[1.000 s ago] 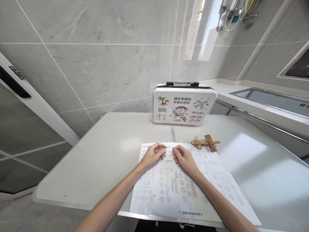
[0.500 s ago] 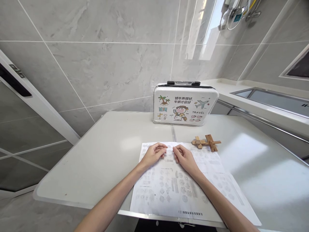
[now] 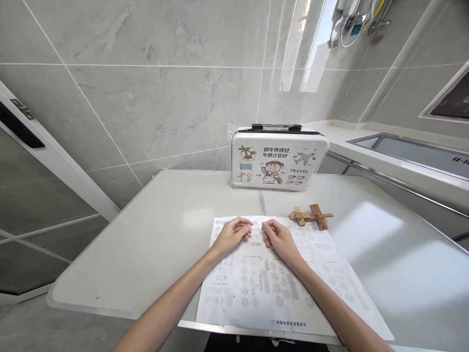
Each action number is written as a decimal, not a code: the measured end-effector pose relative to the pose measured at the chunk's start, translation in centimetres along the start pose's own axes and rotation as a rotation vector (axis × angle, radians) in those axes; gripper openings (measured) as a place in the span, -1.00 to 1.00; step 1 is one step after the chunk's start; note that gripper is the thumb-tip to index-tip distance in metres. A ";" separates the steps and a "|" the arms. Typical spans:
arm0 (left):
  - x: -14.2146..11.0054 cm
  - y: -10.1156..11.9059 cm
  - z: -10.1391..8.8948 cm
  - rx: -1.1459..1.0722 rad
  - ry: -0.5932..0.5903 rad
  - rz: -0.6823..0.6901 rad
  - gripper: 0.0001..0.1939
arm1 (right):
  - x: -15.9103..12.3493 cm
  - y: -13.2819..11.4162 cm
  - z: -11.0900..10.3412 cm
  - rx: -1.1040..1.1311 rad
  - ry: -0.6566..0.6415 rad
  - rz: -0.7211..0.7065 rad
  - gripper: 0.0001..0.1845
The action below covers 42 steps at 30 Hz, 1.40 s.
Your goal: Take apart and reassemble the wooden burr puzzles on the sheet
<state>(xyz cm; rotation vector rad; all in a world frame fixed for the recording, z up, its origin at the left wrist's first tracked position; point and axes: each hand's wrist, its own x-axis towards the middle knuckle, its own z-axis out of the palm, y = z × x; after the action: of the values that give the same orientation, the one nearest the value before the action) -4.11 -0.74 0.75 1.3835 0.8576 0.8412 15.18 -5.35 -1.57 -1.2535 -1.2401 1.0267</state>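
Observation:
My left hand (image 3: 232,233) and my right hand (image 3: 279,237) rest side by side on a large printed sheet of paper (image 3: 271,288) covered with small diagrams. Both hands have the fingers curled under loosely, knuckles up, and nothing shows in them. The fingertips of the two hands lie a short gap apart near the sheet's far edge. A wooden puzzle of crossed sticks (image 3: 311,215) lies on the table just beyond the sheet's far right corner, a hand's width from my right hand.
The white table (image 3: 154,234) stands against a grey tiled wall. A small white case with cartoon pictures and a black handle (image 3: 279,157) stands upright at the back. A counter with a steel sink (image 3: 410,146) runs along the right.

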 end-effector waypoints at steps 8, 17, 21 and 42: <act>0.1 -0.1 -0.1 0.001 0.005 0.005 -0.61 | 0.5 0.0 -0.7 0.310 0.151 0.096 -0.42; 0.0 0.1 0.0 0.007 0.010 0.000 -0.67 | 2.1 1.0 -5.8 0.907 0.264 0.037 -0.45; 0.0 0.2 0.0 0.017 0.008 -0.004 -0.69 | 2.3 1.8 -7.1 1.005 0.288 0.011 -0.48; -0.3 0.4 0.1 0.026 0.028 -0.014 -0.67 | 2.1 0.9 -5.6 0.440 0.516 -0.073 -0.46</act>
<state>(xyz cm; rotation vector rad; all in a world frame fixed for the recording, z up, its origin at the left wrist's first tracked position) -4.17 -1.07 1.21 1.3902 0.9017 0.8430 20.98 -3.75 -1.78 -1.0269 -0.6163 0.7962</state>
